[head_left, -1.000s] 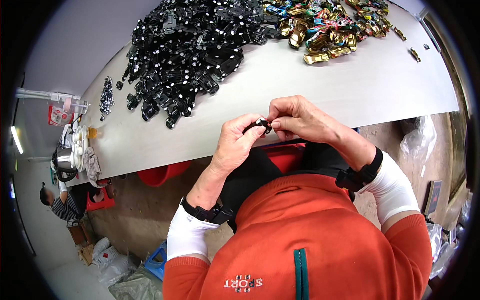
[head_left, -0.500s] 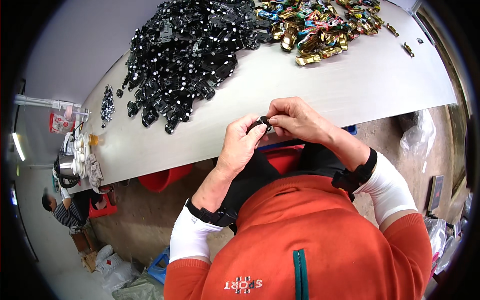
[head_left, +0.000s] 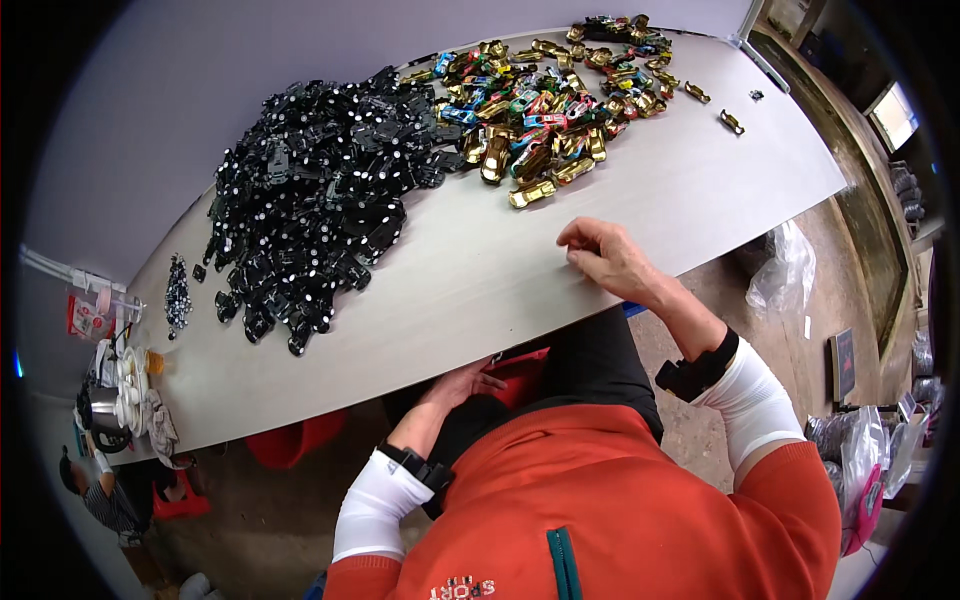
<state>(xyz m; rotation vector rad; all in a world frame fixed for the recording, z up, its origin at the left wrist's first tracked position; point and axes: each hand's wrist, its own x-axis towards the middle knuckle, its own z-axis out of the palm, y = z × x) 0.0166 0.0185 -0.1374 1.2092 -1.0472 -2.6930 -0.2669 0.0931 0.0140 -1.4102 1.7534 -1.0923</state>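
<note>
My right hand (head_left: 610,262) is over the light table's front part, its fingers bent and slightly apart from the thumb. Nothing shows between them. The gold toy cars (head_left: 532,194) at the near side of the coloured pile lie closest to it, farther back. Below the table's front edge, by my lap, is my left hand (head_left: 462,384). Its fingers are spread, partly hidden by the edge, and no object shows in it. A large heap of black toy car chassis (head_left: 310,200) with pale wheel dots lies to the left, touching the heap of gold and coloured toy cars (head_left: 545,120).
The pale table (head_left: 470,270) curves across the view. At its left are small wheel parts (head_left: 177,297), cups (head_left: 130,385) and a metal kettle (head_left: 105,412). Red tubs (head_left: 295,440) sit beneath. A person (head_left: 108,495) is at the far left.
Both hands have parted from the small black piece they held together, which is out of sight. My left hand dropped below the table edge; my right opened over the table. The view shifted right.
</note>
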